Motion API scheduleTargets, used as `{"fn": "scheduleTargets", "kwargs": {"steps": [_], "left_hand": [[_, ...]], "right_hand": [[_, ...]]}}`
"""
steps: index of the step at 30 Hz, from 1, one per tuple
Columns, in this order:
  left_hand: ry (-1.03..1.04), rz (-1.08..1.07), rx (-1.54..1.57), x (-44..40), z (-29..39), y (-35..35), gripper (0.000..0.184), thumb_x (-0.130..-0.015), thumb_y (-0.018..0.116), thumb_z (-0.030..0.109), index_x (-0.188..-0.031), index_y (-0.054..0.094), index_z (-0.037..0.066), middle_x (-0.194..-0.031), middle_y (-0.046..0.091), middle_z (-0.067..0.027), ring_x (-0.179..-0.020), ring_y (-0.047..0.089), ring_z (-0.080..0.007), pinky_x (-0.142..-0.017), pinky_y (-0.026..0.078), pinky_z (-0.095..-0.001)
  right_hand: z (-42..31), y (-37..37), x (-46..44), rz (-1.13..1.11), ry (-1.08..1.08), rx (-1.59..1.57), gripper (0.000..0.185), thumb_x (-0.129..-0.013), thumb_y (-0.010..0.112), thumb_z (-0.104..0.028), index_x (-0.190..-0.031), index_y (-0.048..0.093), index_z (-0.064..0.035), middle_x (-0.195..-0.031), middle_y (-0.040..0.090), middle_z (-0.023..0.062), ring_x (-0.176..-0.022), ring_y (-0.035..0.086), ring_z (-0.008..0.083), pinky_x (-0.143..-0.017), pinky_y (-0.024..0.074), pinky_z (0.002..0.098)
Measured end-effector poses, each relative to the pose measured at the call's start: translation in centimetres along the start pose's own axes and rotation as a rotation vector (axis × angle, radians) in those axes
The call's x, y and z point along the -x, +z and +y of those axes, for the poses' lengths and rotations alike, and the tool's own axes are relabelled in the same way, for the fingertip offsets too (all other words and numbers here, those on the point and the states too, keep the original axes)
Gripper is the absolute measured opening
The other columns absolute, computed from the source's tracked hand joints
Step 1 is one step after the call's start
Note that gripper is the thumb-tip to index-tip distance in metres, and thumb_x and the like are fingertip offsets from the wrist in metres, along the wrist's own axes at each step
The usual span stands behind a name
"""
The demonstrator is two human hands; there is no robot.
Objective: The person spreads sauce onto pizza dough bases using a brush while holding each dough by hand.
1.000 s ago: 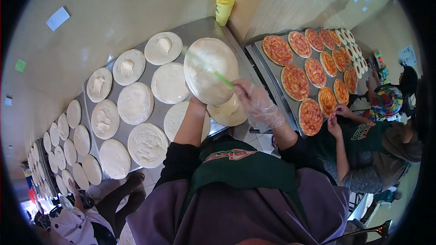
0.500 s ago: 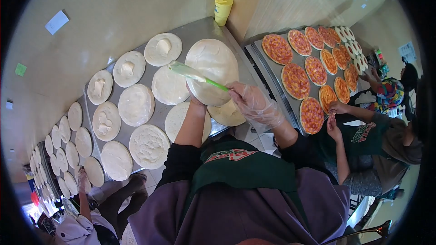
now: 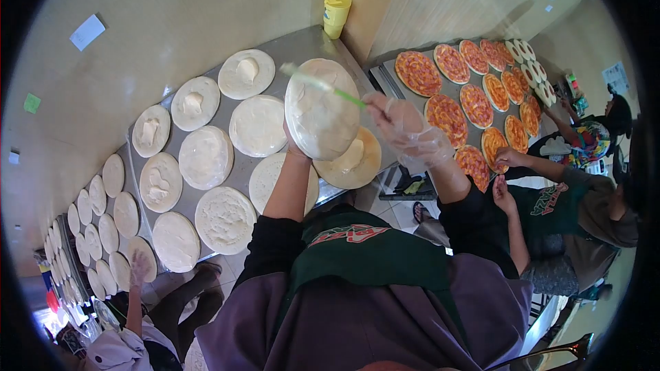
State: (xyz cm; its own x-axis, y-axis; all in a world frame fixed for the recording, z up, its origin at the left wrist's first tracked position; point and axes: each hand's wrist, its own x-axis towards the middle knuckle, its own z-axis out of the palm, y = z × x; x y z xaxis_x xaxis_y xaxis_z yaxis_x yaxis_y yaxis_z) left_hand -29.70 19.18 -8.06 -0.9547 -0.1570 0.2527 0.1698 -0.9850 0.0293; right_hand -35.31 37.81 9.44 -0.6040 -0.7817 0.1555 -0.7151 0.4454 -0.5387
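Observation:
My left hand (image 3: pixel 294 145) holds up a round pizza crust (image 3: pixel 322 127) coated with white cream, tilted above the table; the fingers are hidden behind it. In a clear plastic glove, my right hand (image 3: pixel 402 124) grips the green handle of a spatula (image 3: pixel 349 99). The spatula's pale blade, blurred by motion, lies across the upper part of the crust. Below the raised crust sits another crust (image 3: pixel 363 158) with a dollop of cream. A smoothly coated crust (image 3: pixel 258 126) lies just to the left.
More crusts, some with cream dollops (image 3: pixel 247 69), cover the metal table (image 3: pixel 306 42). A yellow cup (image 3: pixel 336 14) stands at its back corner. Topped pizzas (image 3: pixel 418 73) fill a table at right, beside a co-worker in a green apron (image 3: pixel 550 203). Another co-worker's gloved hand (image 3: pixel 142 264) is at lower left.
My right hand has moved right and slightly up, bringing the spatula with it across the crust. The held crust has tilted more upright, showing more of the crust beneath.

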Motion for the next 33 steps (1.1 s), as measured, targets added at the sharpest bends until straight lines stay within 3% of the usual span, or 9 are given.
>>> {"fn": "scheduleTargets", "kwargs": {"steps": [5, 10, 14, 16, 20, 22, 25, 29, 33], "left_hand": [[-0.033, -0.113, 0.089, 0.0, -0.1, 0.3, 0.063, -0.089, 0.035, 0.053, -0.134, 0.04, 0.01, -0.13, 0.049, -0.014, -0.115, 0.05, -0.0327, -0.097, 0.042, -0.0504], [0.082, 0.118, -0.041, 0.1, -0.5, 1.8, 0.06, -0.09, 0.034, 0.048, -0.136, 0.037, 0.009, -0.133, 0.046, -0.0153, -0.118, 0.048, -0.0349, -0.1, 0.04, -0.0502], [0.142, 0.144, -0.075, -0.4, -0.7, 2.2, 0.06, -0.091, 0.034, 0.047, -0.136, 0.037, 0.008, -0.132, 0.047, -0.0152, -0.118, 0.048, -0.0349, -0.099, 0.04, -0.0498], [0.196, 0.222, -0.127, -0.7, -0.9, 1.9, 0.061, -0.091, 0.033, 0.048, -0.135, 0.037, 0.007, -0.131, 0.048, -0.0147, -0.118, 0.048, -0.0344, -0.099, 0.041, -0.0497], [0.238, 0.256, -0.29, -0.8, -1.1, 3.1, 0.062, -0.09, 0.033, 0.05, -0.135, 0.038, 0.006, -0.129, 0.05, -0.0147, -0.116, 0.05, -0.0341, -0.098, 0.042, -0.0496], [0.072, -0.057, 0.029, -0.6, -0.6, 2.5, 0.064, -0.09, 0.033, 0.052, -0.134, 0.039, 0.007, -0.128, 0.05, -0.015, -0.114, 0.051, -0.034, -0.097, 0.042, -0.0495], [0.101, 0.127, -0.166, 0.0, -0.7, 2.8, 0.064, -0.09, 0.033, 0.053, -0.134, 0.039, 0.007, -0.127, 0.05, -0.016, -0.113, 0.052, -0.0343, -0.096, 0.043, -0.0496], [0.057, 0.101, -0.206, 0.0, -0.2, 4.1, 0.067, -0.089, 0.034, 0.056, -0.133, 0.04, 0.007, -0.127, 0.051, -0.0166, -0.113, 0.052, -0.0335, -0.096, 0.043, -0.0488], [0.092, 0.297, -0.351, -0.5, -0.6, 6.0, 0.063, -0.089, 0.036, 0.053, -0.129, 0.045, 0.005, -0.123, 0.054, -0.0163, -0.109, 0.055, -0.0324, -0.095, 0.044, -0.0469]], "right_hand": [[-0.8, 0.1, 1.2, -0.117, -0.204, 0.05, 0.016, -0.09, 0.05, -0.01, -0.103, 0.054, -0.0034, -0.07, 0.054, 0.0192, -0.062, 0.055, 0.0319, -0.058, 0.0429, 0.0386], [1.5, 1.8, 2.5, 0.228, 0.092, -0.095, 0.016, -0.091, 0.048, -0.016, -0.102, 0.052, -0.0053, -0.073, 0.057, 0.0234, -0.068, 0.058, 0.0409, -0.058, 0.0438, 0.0452], [3.9, 5.7, 4.1, 0.214, 0.253, -0.048, 0.014, -0.092, 0.046, -0.014, -0.101, 0.052, -0.0062, -0.071, 0.056, 0.024, -0.067, 0.058, 0.0409, -0.057, 0.0435, 0.0447], [2.8, 7.2, 4.5, 0.212, 0.209, -0.136, 0.018, -0.092, 0.045, -0.014, -0.105, 0.054, -0.0044, -0.068, 0.053, 0.0172, -0.06, 0.056, 0.0308, -0.056, 0.043, 0.0382], [-0.9, 5.9, 4.9, 0.039, 0.259, -0.16, 0.018, -0.091, 0.048, -0.013, -0.105, 0.054, -0.0044, -0.071, 0.055, 0.0203, -0.063, 0.057, 0.0342, -0.058, 0.0432, 0.0403], [-1.0, 6.1, 5.2, 0.061, -0.03, -0.249, 0.017, -0.09, 0.05, -0.011, -0.105, 0.056, -0.0049, -0.072, 0.055, 0.0219, -0.064, 0.058, 0.0365, -0.057, 0.0434, 0.0402], [-0.7, 5.0, 5.1, 0.035, -0.258, -0.23, 0.016, -0.09, 0.051, -0.008, -0.103, 0.057, -0.0042, -0.073, 0.056, 0.0214, -0.065, 0.058, 0.0368, -0.057, 0.0442, 0.0387], [-0.7, 3.1, 4.4, 0.021, -0.216, -0.203, 0.016, -0.089, 0.05, -0.006, -0.102, 0.057, -0.0028, -0.074, 0.057, 0.0211, -0.064, 0.057, 0.0371, -0.057, 0.0445, 0.0381], [0.2, 2.2, 2.7, 0.088, -0.107, -0.118, 0.015, -0.088, 0.052, -0.008, -0.101, 0.056, -0.0014, -0.078, 0.058, 0.0209, -0.07, 0.059, 0.0378, -0.06, 0.0467, 0.0405]]}}
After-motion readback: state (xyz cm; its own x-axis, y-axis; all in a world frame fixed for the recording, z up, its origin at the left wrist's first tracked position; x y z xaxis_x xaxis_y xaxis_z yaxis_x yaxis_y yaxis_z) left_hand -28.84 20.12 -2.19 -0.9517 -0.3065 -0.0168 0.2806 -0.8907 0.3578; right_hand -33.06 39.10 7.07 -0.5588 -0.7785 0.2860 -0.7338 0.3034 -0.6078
